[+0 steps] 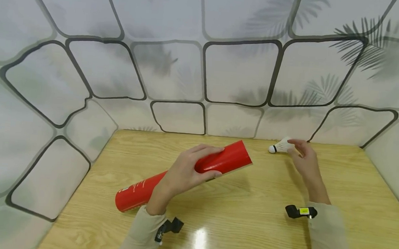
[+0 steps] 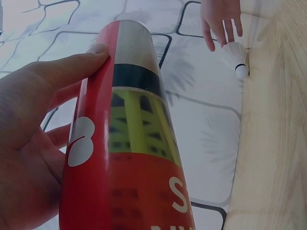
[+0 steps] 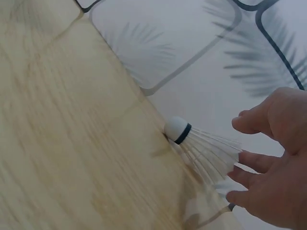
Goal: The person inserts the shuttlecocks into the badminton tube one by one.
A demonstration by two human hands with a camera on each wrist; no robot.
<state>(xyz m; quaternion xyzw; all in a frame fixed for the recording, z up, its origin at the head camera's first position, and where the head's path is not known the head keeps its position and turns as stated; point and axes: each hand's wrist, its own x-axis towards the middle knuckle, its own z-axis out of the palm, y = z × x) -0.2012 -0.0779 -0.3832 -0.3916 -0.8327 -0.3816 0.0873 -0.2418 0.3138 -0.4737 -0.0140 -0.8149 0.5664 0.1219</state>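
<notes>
Red cardboard tube (image 1: 185, 176) gripped by left hand (image 1: 186, 172), centre of frame, long axis slanting lower left to upper right, open end toward shuttlecock (image 1: 279, 146). White feathered shuttlecock at upper right on wooden table (image 1: 248, 220), cork pointing left; right hand (image 1: 303, 157) nearer, fingers loosely spread at the feathers. Tube contents hidden.

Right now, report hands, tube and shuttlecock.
Left hand grips red tube, tube tilted, far end raised. Right hand open, fingers at shuttlecock feathers. Shuttlecock on wooden table by wall. Nothing between.
</notes>
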